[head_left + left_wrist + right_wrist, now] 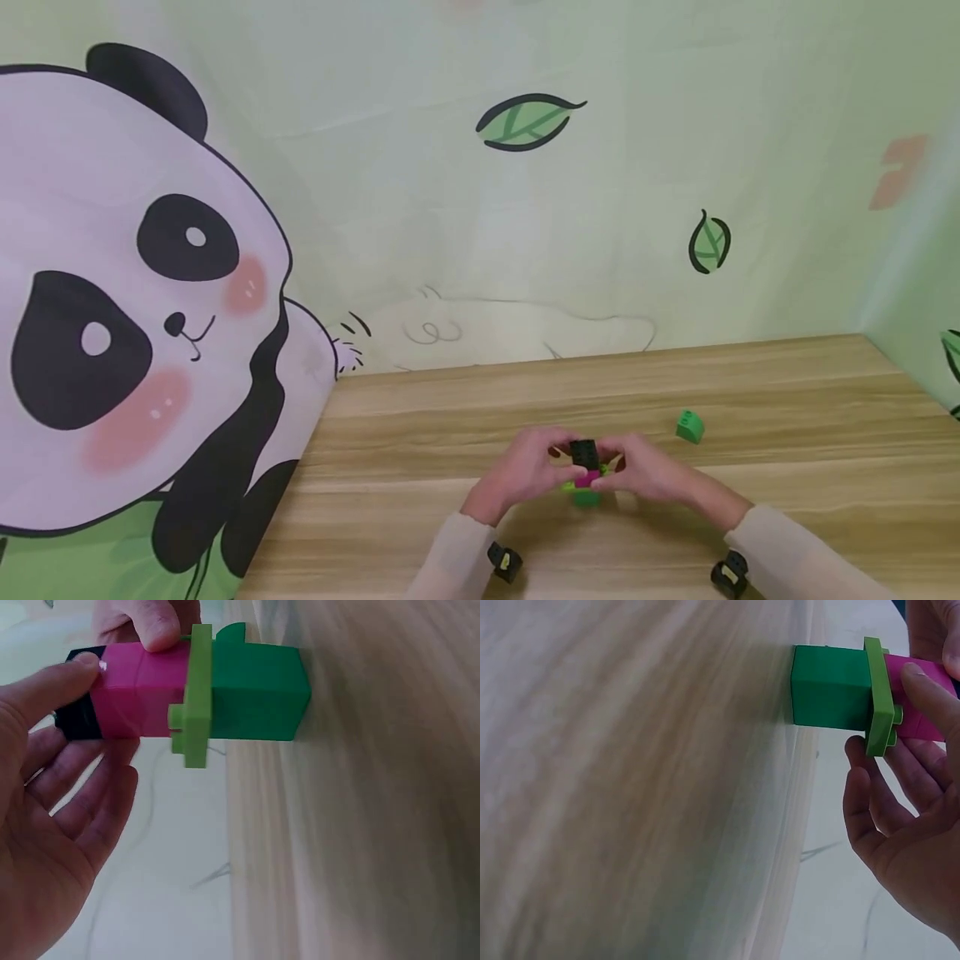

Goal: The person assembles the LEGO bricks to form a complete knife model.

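Observation:
Between the two hands stands an upright stack of toy building bricks. A black brick (584, 454) tops it, with magenta bricks (142, 690) below, then a lime plate (197, 697) with studs and a dark green block (831, 686) lowest. My left hand (528, 467) pinches the upper part, its thumb where black meets magenta. From the other side my right hand (645, 468) grips the magenta part, thumb on its near face and fingers behind. Whether the green block touches the table cannot be told.
A loose green brick (690, 426) with a curved side lies on the wooden table (420, 417), beyond the right hand. A printed cloth (390, 208) with a panda and leaves rises behind the table. Small black devices (505, 562) sit at both wrists.

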`<state>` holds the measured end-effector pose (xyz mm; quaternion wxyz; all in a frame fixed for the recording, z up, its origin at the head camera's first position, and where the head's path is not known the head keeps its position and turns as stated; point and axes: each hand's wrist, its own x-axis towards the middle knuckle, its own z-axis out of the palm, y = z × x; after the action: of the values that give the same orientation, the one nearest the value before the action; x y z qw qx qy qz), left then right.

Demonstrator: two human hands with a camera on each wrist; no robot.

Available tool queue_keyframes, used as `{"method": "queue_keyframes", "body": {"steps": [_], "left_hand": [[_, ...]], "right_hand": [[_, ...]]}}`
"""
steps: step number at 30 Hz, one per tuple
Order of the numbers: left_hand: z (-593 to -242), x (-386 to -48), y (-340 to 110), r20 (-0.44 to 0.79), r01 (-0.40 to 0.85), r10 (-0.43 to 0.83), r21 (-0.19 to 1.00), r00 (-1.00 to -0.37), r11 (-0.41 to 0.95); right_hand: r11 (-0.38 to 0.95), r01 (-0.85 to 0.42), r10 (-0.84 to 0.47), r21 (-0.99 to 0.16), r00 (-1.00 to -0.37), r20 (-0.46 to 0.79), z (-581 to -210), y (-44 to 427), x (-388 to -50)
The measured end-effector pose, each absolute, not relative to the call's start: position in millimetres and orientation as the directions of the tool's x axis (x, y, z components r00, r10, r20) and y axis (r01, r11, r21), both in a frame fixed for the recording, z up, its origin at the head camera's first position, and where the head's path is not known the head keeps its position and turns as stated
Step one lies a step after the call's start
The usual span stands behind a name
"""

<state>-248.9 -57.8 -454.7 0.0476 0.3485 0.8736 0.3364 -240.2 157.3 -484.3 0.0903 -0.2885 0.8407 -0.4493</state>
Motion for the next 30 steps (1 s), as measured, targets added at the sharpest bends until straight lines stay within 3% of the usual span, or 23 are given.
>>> {"method": "queue_keyframes", "body": {"steps": [6, 21, 30], "left_hand": [[-459.4, -248.7, -57.0, 0.146, 0.509, 0.598, 0.701, -0.788, 0.500], [-462.7, -249.3, -59.9, 0.147, 0.484, 0.574, 0.723, -0.805, 0.494], [-463.8, -245.3, -60.3, 0.157, 0.469, 0.558, 0.745, -0.815, 0.475]], "right_hand": [[0.448, -0.418, -0.568, -0.790, -0.816, 0.110, -481.2, 158.7, -239.0], [0.556, -0.472, -0.547, -0.685, -0.828, 0.126, -468.1, 169.5, -237.4], [0.609, -0.534, -0.498, -0.586, -0.833, 0.241, -453.9, 198.3, -237.0]]}}
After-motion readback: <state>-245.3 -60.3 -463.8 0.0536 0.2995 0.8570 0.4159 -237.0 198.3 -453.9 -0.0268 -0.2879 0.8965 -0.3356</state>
